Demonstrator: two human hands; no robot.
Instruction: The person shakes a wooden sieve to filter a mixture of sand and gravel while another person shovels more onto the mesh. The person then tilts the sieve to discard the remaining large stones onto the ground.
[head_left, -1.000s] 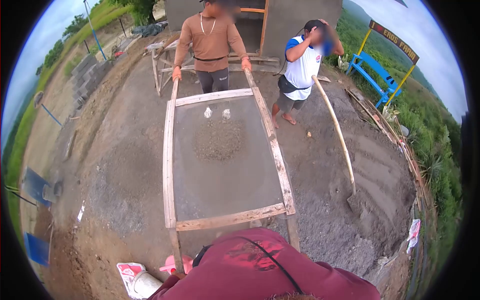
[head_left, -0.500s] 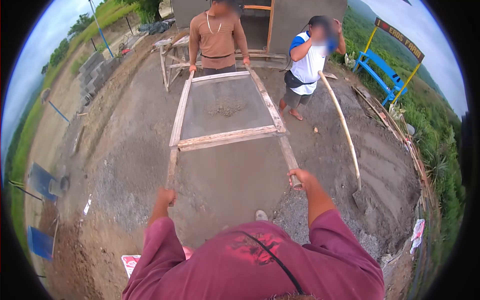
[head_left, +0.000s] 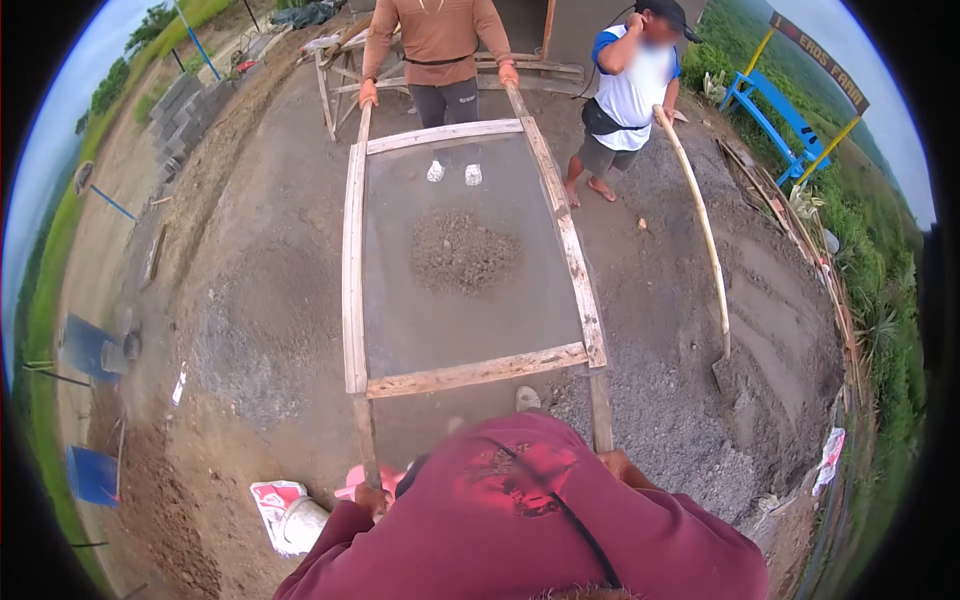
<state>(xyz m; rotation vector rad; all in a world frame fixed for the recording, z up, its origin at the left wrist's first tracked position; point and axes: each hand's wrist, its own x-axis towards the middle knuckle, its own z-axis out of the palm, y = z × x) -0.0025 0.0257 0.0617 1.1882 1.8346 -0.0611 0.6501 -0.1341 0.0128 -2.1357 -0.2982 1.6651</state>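
Note:
A wooden-framed mesh screen (head_left: 477, 372) is held level above the ground, with a clump of coarse gravel (head_left: 464, 252) near its middle. My left hand (head_left: 372, 498) grips the end of its left handle, close to my body. On the right handle, my right hand (head_left: 622, 466) is closed round the end, partly hidden by my sleeve. A person in a brown shirt (head_left: 436, 50) holds the two far handles with both hands. Fine grey sand (head_left: 430, 408) lies on the ground under the screen.
A person in a white and blue shirt (head_left: 632, 100) stands at right, one hand on a shovel (head_left: 697, 200) standing in sand. Blue containers (head_left: 94, 475) are at left, a white bucket (head_left: 303, 524) near my left side. Concrete blocks (head_left: 186, 115) and a blue bench (head_left: 775, 118) stand farther back.
The screen has moved toward me, and both my hands are now drawn in beside my body. The gravel clump looks larger and closer. The person at right now has a hand on the shovel.

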